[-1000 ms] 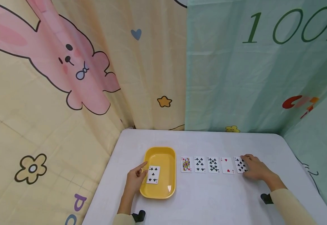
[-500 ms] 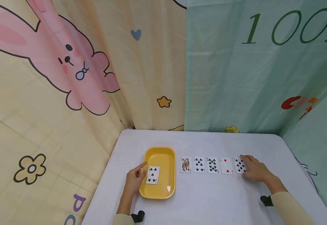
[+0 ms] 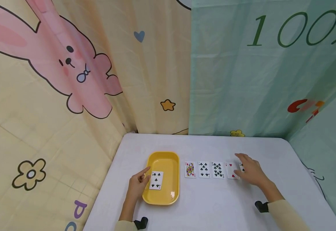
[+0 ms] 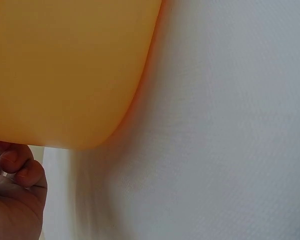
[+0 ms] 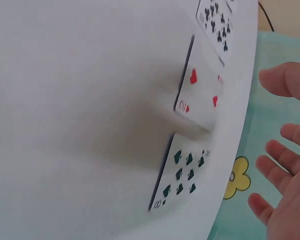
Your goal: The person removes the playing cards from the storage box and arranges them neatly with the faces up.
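My left hand (image 3: 137, 186) holds the left rim of a yellow tray (image 3: 172, 192), its fingers curled at the edge in the left wrist view. Inside the tray lies a five of clubs (image 3: 156, 180), face up. Over the right end of a row of playing cards hovers my right hand (image 3: 253, 171), fingers spread and holding nothing. It partly hides the eight of spades (image 5: 180, 175) in the head view. Beside that card is the two of hearts (image 5: 202, 85). Farther left lie two club cards, one with fewer pips (image 3: 204, 170) and one with more (image 3: 218, 170), then a diamond face card (image 3: 190, 170).
A white cloth covers the table (image 3: 208, 205). Behind it hang a cream curtain (image 3: 156, 70) with a pink rabbit print and a green curtain (image 3: 228, 80). The row of cards runs rightward from beside the tray.
My right hand has lifted off the eight of spades and moved left, fingers spreading, toward the two of hearts. My left hand stays at the tray's rim.
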A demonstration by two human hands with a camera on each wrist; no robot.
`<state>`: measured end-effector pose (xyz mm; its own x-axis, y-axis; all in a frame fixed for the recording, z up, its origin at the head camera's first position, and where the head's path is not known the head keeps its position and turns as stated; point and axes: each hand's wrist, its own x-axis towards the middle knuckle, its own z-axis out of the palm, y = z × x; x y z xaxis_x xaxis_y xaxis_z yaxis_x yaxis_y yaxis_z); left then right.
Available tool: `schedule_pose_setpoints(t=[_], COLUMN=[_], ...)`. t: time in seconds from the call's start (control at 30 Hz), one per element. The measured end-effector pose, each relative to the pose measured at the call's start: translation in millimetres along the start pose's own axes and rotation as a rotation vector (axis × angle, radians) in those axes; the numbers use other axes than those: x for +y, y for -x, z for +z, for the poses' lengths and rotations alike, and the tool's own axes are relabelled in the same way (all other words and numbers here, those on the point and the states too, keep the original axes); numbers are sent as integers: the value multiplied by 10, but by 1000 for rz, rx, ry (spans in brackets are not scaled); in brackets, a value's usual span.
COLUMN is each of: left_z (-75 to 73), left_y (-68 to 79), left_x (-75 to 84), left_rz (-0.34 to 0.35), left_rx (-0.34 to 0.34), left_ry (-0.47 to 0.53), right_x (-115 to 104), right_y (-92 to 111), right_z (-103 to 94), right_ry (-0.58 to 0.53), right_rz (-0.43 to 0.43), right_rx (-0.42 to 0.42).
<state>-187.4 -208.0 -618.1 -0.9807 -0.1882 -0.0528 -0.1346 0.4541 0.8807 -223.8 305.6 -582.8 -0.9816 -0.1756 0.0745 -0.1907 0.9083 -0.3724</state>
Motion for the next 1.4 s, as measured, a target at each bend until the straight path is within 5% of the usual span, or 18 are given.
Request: schedule_pose_setpoints(t=[0.53,1.0,1.4], left_z=[-3,-1,15], left_y=[-1,-11,-18], left_x=[-6,-21,-29], left_rz=[-18,-11,12], left_rx=[9,-7,5], left_ry=[18,28,18], right_x=[-911,-2016,-2440], right_y=[-288,-537,-667], right_z=[205,539,907], right_ry=[-93,-148,-228], right_rz=[-176,-270,-317], right_rx=[63,-54,-177])
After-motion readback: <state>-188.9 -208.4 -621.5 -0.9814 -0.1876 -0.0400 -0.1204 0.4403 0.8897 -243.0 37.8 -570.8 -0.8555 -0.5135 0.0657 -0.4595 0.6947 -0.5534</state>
